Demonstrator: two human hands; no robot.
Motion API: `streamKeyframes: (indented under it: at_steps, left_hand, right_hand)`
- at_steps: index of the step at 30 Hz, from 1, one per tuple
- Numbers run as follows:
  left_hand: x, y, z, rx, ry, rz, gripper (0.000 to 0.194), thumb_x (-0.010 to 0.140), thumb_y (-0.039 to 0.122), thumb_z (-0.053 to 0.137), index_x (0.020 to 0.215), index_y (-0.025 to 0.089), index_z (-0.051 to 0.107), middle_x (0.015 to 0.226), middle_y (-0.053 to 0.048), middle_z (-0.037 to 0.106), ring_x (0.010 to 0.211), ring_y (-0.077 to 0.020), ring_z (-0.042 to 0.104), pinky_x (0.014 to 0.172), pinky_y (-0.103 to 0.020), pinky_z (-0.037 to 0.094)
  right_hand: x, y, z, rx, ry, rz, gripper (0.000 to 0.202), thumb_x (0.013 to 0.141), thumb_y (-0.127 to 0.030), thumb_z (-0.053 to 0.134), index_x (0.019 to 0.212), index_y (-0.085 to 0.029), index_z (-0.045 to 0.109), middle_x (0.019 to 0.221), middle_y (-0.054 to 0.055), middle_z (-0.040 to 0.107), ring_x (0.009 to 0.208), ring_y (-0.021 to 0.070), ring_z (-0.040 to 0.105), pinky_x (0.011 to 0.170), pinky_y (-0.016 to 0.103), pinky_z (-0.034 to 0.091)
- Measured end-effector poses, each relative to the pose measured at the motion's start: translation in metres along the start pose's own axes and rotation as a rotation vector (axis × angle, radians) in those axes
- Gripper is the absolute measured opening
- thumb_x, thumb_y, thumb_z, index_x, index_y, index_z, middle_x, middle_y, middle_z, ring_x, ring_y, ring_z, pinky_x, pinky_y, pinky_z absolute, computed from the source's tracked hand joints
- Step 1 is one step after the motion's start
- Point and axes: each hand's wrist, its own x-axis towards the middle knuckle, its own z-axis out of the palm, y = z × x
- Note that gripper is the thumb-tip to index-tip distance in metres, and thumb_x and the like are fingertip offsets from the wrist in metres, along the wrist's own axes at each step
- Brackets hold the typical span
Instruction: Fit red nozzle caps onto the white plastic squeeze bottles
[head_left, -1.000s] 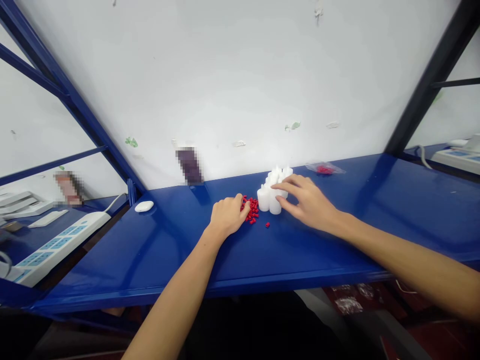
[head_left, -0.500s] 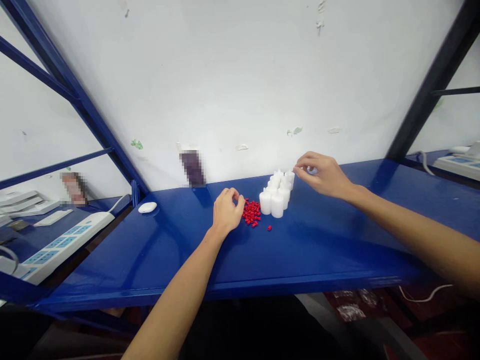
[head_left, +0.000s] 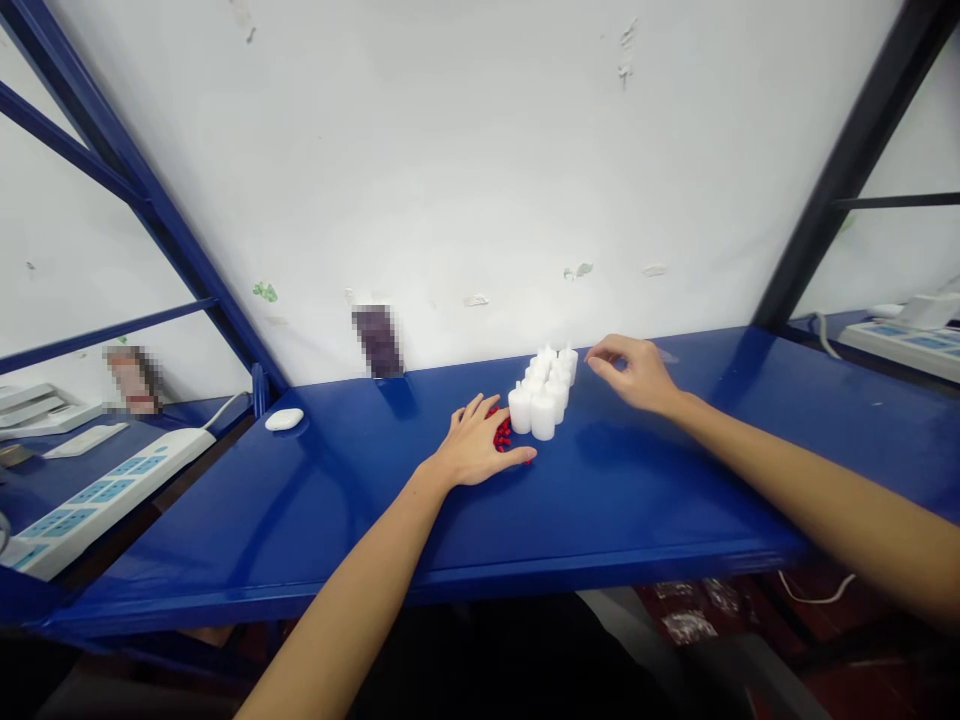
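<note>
My left hand point(head_left: 478, 445) lies with fingers spread over a pile of small red plastic pieces point(head_left: 502, 432), covering much of it. Its thumb points right, close to a red piece at the pile's near edge. Just right of the pile stand several small white bottles point(head_left: 543, 415), upright and close together in rows, with narrow tips on top. My right hand point(head_left: 630, 372) hovers to the right of the far bottles, apart from them. Its fingers are curled and the thumb and forefinger come close together; anything between them is too small to make out.
A white oval case point(head_left: 284, 419) lies on the blue table point(head_left: 337, 520) at the left. A blurred dark object point(head_left: 378, 342) leans against the wall. A white power strip point(head_left: 112, 500) is beyond the left frame post point(head_left: 180, 240); a dark post point(head_left: 832, 170) stands at right.
My left hand has opened from a curled shape and spread over the red pieces, moving slightly nearer and right. My right hand has lowered a little beside the bottles. The view has shifted slightly.
</note>
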Motion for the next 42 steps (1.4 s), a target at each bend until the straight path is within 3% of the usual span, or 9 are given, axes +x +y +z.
streamKeyframes:
  at_steps: [5,11,17,25,29,32,35,38,42]
  left_hand:
    - [0.000,-0.001,-0.001,0.002,0.029,0.036,0.073,0.082,0.074,0.046,0.142,0.031,0.044,0.159,-0.006,0.027,0.148,-0.0349,0.015,0.116,-0.058,0.019]
    - [-0.002,-0.001,-0.003,-0.011,0.108,0.021,0.052,0.093,0.050,0.044,0.138,0.025,0.049,0.152,-0.008,0.041,0.146,-0.0315,0.024,0.115,-0.056,0.022]
    - [-0.003,-0.002,-0.001,-0.034,0.087,0.063,0.069,0.087,0.066,0.049,0.143,0.027,0.042,0.154,-0.009,0.036,0.146,-0.0345,0.022,0.115,-0.057,0.022]
    - [0.001,-0.011,0.005,-0.014,0.106,0.039,0.051,0.091,0.058,0.047,0.131,0.027,0.055,0.147,-0.009,0.046,0.143,-0.0322,0.030,0.113,-0.055,0.027]
    - [0.003,-0.013,0.005,-0.029,0.141,0.031,0.040,0.093,0.050,0.049,0.123,0.027,0.060,0.142,-0.008,0.049,0.136,-0.0292,0.039,0.110,-0.053,0.033]
    - [0.004,-0.015,0.005,-0.030,0.167,0.029,0.035,0.093,0.046,0.050,0.121,0.028,0.061,0.140,-0.007,0.052,0.133,-0.0279,0.043,0.108,-0.051,0.035]
    - [0.005,-0.018,0.004,0.001,0.198,0.014,0.032,0.093,0.042,0.050,0.118,0.026,0.063,0.137,-0.007,0.054,0.130,-0.0274,0.045,0.108,-0.050,0.036]
    - [0.005,-0.023,0.002,0.005,0.233,-0.007,0.030,0.095,0.040,0.047,0.115,0.025,0.064,0.133,-0.007,0.056,0.128,-0.0259,0.047,0.107,-0.048,0.038]
    - [0.004,-0.025,-0.003,-0.040,0.304,0.018,0.032,0.099,0.039,0.039,0.115,0.025,0.063,0.130,-0.005,0.059,0.126,-0.0231,0.048,0.107,-0.046,0.037]
  right_hand:
    - [-0.002,-0.002,0.004,0.036,-0.010,0.011,0.016,0.082,-0.026,0.055,0.076,-0.018,0.066,0.074,0.005,0.069,0.068,0.0196,0.061,0.064,0.033,0.047]
    - [-0.004,-0.006,0.005,0.022,-0.007,0.027,0.018,0.084,-0.026,0.052,0.076,-0.018,0.066,0.075,0.004,0.069,0.068,0.0187,0.061,0.065,0.032,0.046]
    - [-0.004,-0.011,0.005,0.033,-0.008,0.027,0.020,0.086,-0.025,0.050,0.074,-0.017,0.064,0.077,0.005,0.070,0.071,0.0187,0.062,0.065,0.031,0.045]
    - [-0.008,-0.018,0.005,0.121,0.061,0.057,0.018,0.083,-0.032,0.058,0.076,-0.017,0.065,0.066,0.002,0.064,0.059,0.0154,0.056,0.058,0.029,0.044]
    - [-0.014,-0.033,0.001,0.184,0.144,-0.036,0.016,0.078,-0.033,0.062,0.081,-0.017,0.064,0.056,-0.002,0.055,0.049,0.0132,0.049,0.052,0.027,0.041]
    - [-0.019,-0.049,0.004,0.180,0.077,-0.085,0.017,0.084,-0.030,0.054,0.087,-0.018,0.065,0.054,-0.003,0.054,0.048,0.0124,0.047,0.052,0.027,0.040]
    - [-0.022,-0.064,0.013,0.169,-0.102,-0.066,0.021,0.087,-0.028,0.051,0.095,-0.018,0.067,0.053,-0.004,0.052,0.047,0.0117,0.047,0.053,0.026,0.039]
    - [-0.025,-0.074,0.021,0.187,-0.214,0.022,0.026,0.088,-0.031,0.051,0.105,-0.018,0.067,0.053,-0.005,0.053,0.047,0.0124,0.048,0.054,0.026,0.039]
    - [-0.024,-0.081,0.024,0.229,-0.213,0.196,0.036,0.088,-0.036,0.053,0.118,-0.018,0.061,0.050,-0.007,0.051,0.046,0.0132,0.048,0.053,0.026,0.038]
